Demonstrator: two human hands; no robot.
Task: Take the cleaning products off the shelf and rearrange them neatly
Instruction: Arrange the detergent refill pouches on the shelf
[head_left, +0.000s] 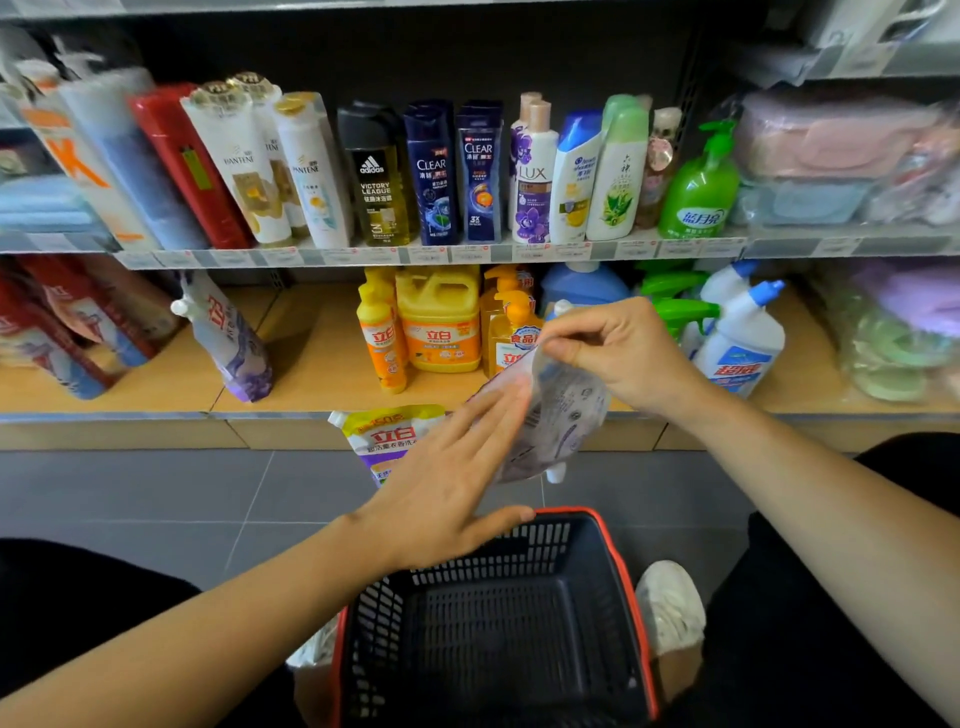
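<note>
My right hand (613, 353) pinches the bottom edge of a purple and white refill pouch (561, 421), which hangs upside down with its white cap pointing at the floor. My left hand (452, 483) lies flat, fingers straight, against the pouch's left side. Both hands are above a dark basket with a red rim (628, 582). A second pouch with a yellow top (384, 434) leans against the front of the lower shelf, partly hidden by my left hand. A third purple pouch (228, 338) stands tilted on the wooden lower shelf (311, 353).
Yellow detergent bottles (441, 322), green sprayers (675, 306) and white cleaner bottles (743, 338) stand on the lower shelf behind my hands. Shampoo bottles (431, 171) line the upper shelf. Red packs (67, 322) lie at the left. Grey floor tiles (156, 493) lie below the shelf.
</note>
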